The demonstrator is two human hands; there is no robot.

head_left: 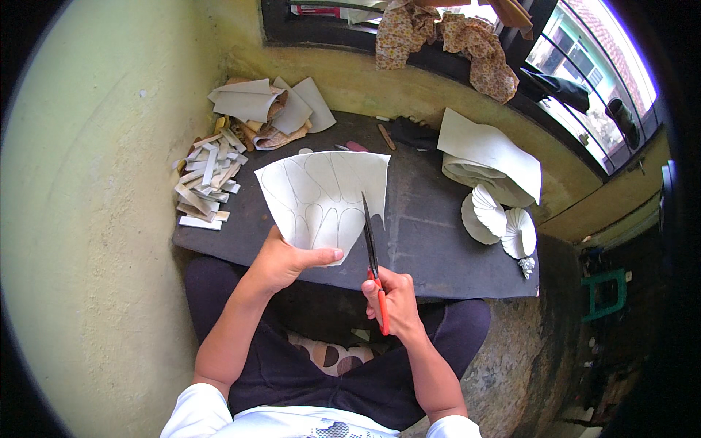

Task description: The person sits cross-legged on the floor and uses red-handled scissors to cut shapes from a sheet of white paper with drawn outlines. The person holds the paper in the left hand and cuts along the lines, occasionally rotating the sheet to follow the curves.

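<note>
scissors with red handles are gripped in the right hand, its fingers curled round the handles; whether the blades are parted cannot be told. the drawn-on white sheet is held up over the near part of the dark table, its lower edge pinched by the left hand: the thumb is laid on the marked face, and the other fingers are hidden behind. the blades are set at the sheet's right side, where the margin looks partly cut. for a clean edge, the drawn curves would best be followed slowly, with the sheet turned into the blades rather than the wrist twisted. the left thumb should be placed well clear of the cutting line. at bends, short snips are advised, since a long bite could stray across a neighbouring outline.
</note>
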